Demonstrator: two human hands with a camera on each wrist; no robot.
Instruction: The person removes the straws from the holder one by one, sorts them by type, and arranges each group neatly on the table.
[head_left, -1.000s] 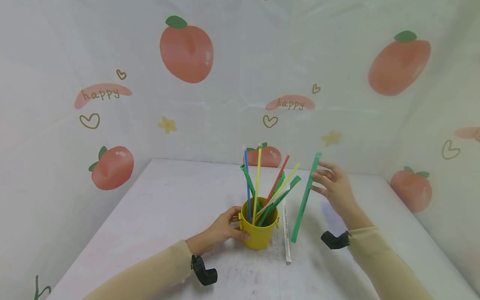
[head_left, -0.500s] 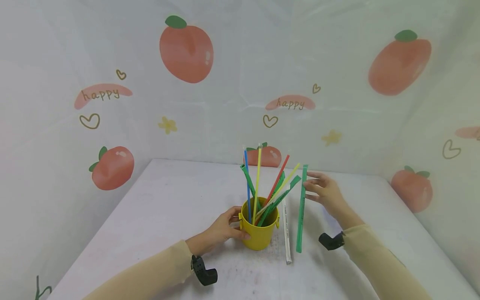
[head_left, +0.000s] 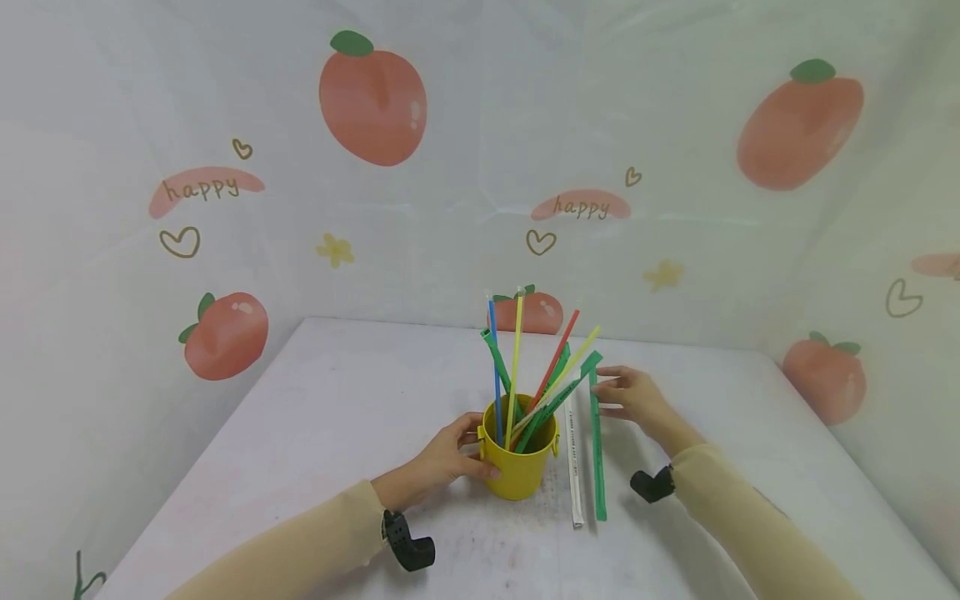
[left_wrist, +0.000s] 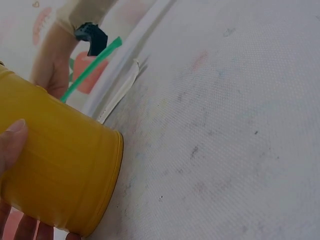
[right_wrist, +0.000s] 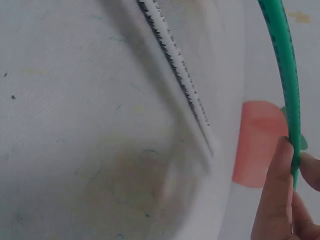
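A green straw (head_left: 597,467) hangs from my right hand (head_left: 633,398), finger and thumb pinching it near the top. Just left of that grip, a white straw (head_left: 574,475) lies on the table (head_left: 375,400). Farther left, my left hand (head_left: 448,460) curls round a yellow bucket (head_left: 517,479). Its straws (head_left: 519,333) fan upward, one wrapped straw (head_left: 564,394) leaning out across the gap, near my right hand.

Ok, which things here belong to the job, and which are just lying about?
In the job:
yellow bucket, held by the left hand
green wrapped straw, pinched by the right hand
straws inside the bucket

Just around:
white wrapped straw on the table, though perhaps involved
printed backdrop
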